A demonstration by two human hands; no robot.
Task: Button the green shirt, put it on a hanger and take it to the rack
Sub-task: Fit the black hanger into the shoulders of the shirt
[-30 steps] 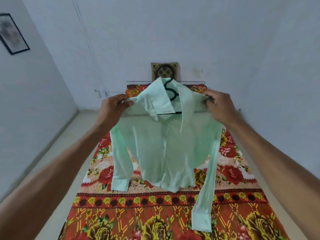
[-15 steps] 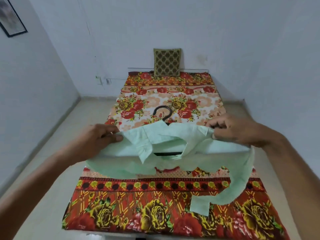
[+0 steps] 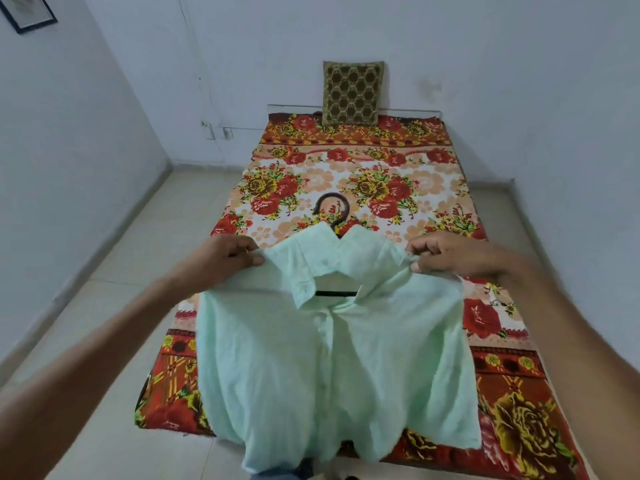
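Green shirt [image 3: 332, 358] on the hanger [image 3: 333, 211] lies over the bed's [image 3: 381, 174] near end; left hand [image 3: 221, 259] and right hand [image 3: 446, 254] pinch its shoulders. Lifting unevenly could slip a shoulder off.

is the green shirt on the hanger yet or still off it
On it: the hanger's black hook sticks out above the green shirt's collar and its bar shows in the neck opening.
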